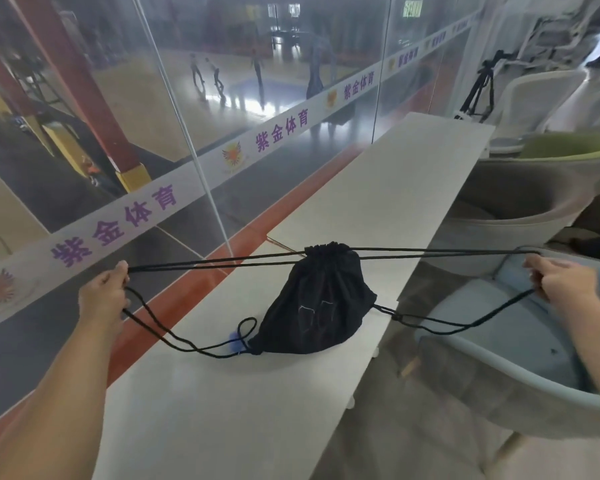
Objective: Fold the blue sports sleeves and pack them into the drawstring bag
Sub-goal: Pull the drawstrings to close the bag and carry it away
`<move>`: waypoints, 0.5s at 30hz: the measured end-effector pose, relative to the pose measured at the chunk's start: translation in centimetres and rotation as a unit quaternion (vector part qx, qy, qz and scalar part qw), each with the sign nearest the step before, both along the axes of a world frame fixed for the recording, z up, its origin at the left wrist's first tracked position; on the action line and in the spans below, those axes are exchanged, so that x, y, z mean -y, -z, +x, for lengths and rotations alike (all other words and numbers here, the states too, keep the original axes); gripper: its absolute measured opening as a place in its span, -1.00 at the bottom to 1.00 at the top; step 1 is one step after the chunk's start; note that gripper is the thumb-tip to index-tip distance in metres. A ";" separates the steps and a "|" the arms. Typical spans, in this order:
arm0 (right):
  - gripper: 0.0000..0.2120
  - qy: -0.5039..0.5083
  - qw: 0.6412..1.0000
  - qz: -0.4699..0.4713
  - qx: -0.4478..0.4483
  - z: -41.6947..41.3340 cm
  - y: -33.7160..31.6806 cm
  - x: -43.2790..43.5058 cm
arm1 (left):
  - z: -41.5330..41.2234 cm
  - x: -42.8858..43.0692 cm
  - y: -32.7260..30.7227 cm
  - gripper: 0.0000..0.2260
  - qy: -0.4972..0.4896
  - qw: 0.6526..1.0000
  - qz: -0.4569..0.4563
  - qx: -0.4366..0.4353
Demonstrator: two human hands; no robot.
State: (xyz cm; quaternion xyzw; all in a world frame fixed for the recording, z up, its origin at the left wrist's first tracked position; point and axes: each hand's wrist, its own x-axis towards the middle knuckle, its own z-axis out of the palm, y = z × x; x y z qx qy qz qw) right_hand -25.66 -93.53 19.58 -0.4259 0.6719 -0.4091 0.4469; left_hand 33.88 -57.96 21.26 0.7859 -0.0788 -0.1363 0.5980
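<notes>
Drawstring bag cinched shut on the table, cords pulled wide.

The black drawstring bag (321, 303) lies bulging on the white table (222, 410), its mouth gathered tight at the far end. The cords (430, 251) run taut from it to both sides. The left hand (103, 299) and the right hand (561, 282) each have fingers clamped on a cord loop, spread well apart. A scrap of blue (235, 339) shows at the bag's near left corner; whether it is one of the sleeves cannot be told. Packing looks essentially done, with closing the bag the last step.
</notes>
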 end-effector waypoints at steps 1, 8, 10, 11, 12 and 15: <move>-0.83 -0.008 1.000 0.000 -0.004 0.8 0.8 -1.0 | -0.4 -0.2 0.8 -0.74 -0.015 1.000 0.011 -0.008; -0.73 -0.088 0.994 0.056 -0.040 5.7 8.3 -7.3 | -4.7 -2.4 7.1 -0.69 -0.049 0.997 0.017 -0.063; -0.62 -0.160 0.976 0.093 -0.115 7.6 9.8 -9.5 | -6.7 -3.3 9.7 -0.70 -0.017 0.995 0.074 -0.071; -0.40 -0.211 0.959 0.098 -0.161 8.4 10.5 -10.4 | -7.9 -3.5 10.8 -0.70 0.015 0.987 0.146 -0.071; -0.17 -0.261 0.940 0.082 -0.205 9.4 10.8 -11.1 | -9.1 -3.4 11.5 -0.66 0.051 0.966 0.247 -0.056; 0.12 -0.391 0.891 -0.033 -0.228 13.6 8.3 -12.0 | -12.9 -1.0 10.6 -0.25 0.154 0.908 0.383 0.065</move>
